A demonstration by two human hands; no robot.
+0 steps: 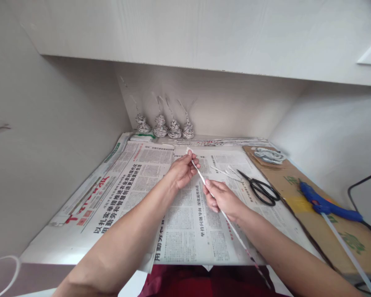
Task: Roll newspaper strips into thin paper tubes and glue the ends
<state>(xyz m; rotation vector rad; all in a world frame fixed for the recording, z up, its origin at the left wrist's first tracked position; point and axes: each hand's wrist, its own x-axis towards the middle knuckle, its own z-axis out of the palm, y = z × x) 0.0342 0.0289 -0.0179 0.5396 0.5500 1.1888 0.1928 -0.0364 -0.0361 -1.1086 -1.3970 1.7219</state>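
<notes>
A long, thin rolled paper stick [235,229] runs slantwise from between my hands down past the table's front edge. My left hand [184,168] pinches its upper end, where a small pale tip shows above the thumb. Farther down the stick, my right hand [221,199] closes round it with thumb and fingers. Both hands are above the newspaper [123,198] spread on the table. Just right of them lie black-handled scissors [261,190], with a few short paper strips [228,172] by the blades.
Several gourd-shaped woven paper pieces [174,129] stand along the back wall. Beside them lies a bundle of paper sticks [219,142]. On the right, cardboard [299,210] carries a blue glue gun [327,204] and a crumpled cloth [268,155]. A shelf panel [204,37] overhangs the table.
</notes>
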